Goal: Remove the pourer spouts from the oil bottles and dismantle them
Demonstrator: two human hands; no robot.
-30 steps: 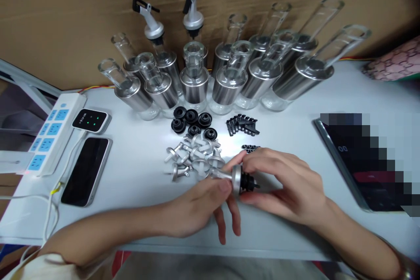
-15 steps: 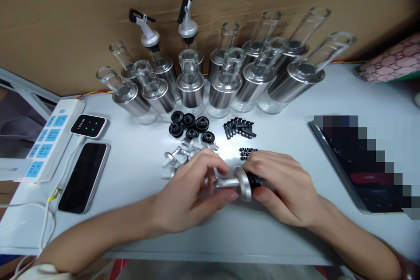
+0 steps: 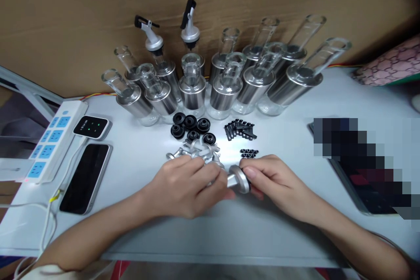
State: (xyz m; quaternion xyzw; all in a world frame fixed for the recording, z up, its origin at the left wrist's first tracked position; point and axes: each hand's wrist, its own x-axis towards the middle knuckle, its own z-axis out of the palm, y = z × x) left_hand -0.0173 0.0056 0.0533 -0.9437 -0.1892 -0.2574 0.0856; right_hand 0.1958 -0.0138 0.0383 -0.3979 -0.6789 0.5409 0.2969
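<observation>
Both hands hold one silver metal pourer spout (image 3: pixel 236 179) just above the white table (image 3: pixel 144 162). My left hand (image 3: pixel 188 186) wraps its fingers over the spout's thin end. My right hand (image 3: pixel 271 181) pinches the wide flanged end, where a black stopper is mostly hidden under the fingers. Right behind my left hand lies a pile of loose silver spouts (image 3: pixel 197 151). Black rubber stoppers (image 3: pixel 192 127), small black levers (image 3: pixel 240 130) and tiny black rings (image 3: pixel 249 153) lie further back.
Several glass bottles with steel collars (image 3: pixel 226 87) stand in rows at the back, two fitted with pourers (image 3: pixel 154 39). A power strip (image 3: pixel 52 138), a small black device (image 3: pixel 92 127) and a phone (image 3: pixel 85 177) lie at the left. A tablet (image 3: pixel 367 175) lies at the right.
My left hand has closed over the spout's thin end, covering it. Both hands with the spout have shifted slightly left and toward the spout pile.
</observation>
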